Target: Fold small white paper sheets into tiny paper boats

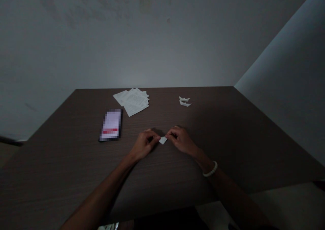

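Observation:
Between my hands, just above or on the table, is a small folded piece of white paper [163, 140], its lower end coming to a point. My left hand [145, 143] pinches its left corner between thumb and fingers. On the opposite corner, my right hand [181, 139] pinches in the same way, with a pale beaded bracelet [210, 169] round that wrist. The fingertips hide both side corners of the paper. Farther back on the right lie two small folded paper boats [185, 101], close together.
A fanned stack of printed paper sheets [134, 100] lies at the back left of the brown wooden table [76, 155]. In front of the stack is a phone [111, 125] with its screen lit and blurred. A grey wall [162, 54] rises behind the table's far edge.

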A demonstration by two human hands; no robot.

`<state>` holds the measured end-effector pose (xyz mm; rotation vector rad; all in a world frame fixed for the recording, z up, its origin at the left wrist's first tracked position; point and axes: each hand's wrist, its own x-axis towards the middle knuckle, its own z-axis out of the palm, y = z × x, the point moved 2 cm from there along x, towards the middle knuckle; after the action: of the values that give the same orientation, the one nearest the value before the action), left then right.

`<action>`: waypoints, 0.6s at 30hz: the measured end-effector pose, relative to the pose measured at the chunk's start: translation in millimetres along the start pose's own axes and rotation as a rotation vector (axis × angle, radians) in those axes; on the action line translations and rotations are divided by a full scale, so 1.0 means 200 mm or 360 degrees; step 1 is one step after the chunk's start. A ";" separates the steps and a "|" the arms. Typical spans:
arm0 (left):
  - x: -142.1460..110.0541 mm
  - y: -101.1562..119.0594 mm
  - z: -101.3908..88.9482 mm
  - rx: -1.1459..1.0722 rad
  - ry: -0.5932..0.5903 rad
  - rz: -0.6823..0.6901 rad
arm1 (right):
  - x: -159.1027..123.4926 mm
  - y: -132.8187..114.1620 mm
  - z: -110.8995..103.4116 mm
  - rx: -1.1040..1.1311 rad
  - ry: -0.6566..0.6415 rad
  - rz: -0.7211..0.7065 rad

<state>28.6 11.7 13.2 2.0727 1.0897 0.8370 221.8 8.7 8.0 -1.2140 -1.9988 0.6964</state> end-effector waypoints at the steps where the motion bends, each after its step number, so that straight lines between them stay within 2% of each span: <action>1: 0.00 0.00 0.00 0.0005 0.0019 -0.0021 | 0.00 0.00 0.00 -0.0002 0.0006 0.0008; 5: -0.01 -0.01 -0.01 0.0035 0.0077 -0.0025 | 0.00 0.01 0.00 -0.0036 0.0059 0.0004; 18: 0.00 0.04 0.02 0.0077 0.0107 0.0297 | -0.02 -0.04 0.03 -0.0001 0.0064 -0.0206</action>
<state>34.4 7.6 16.9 2.2268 0.9700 0.9859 214.1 2.0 9.1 -1.0800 -2.0239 0.6029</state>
